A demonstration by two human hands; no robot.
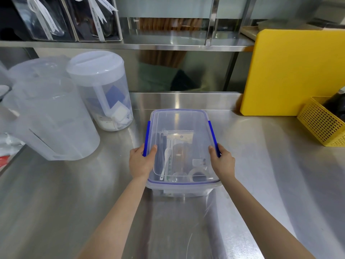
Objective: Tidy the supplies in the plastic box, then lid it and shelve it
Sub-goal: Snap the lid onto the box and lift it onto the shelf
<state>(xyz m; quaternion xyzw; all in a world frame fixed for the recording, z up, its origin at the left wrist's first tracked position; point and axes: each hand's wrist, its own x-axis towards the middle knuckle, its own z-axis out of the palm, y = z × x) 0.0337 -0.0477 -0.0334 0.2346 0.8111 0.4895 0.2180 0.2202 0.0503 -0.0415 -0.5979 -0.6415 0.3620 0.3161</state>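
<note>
- While the plastic box (182, 187) sits at the centre of the frame on the steel table (56, 193), its clear lid (180, 124) already lies on top, so the tidying looks finished.
- Through the lid I can make out a white spoon (166, 161) and a tape roll (196, 173) among other small supplies.
- Whether the blue side clips (212, 131) are latched, I cannot tell; shelving is left, likely onto the shelf (168, 43) at upper centre.
- The left hand (142, 161) grasps the lid's left edge, thumb on top, fingers (139, 148) curled over the clip.
- The right hand (223, 161) mirrors it on the right edge.
</note>
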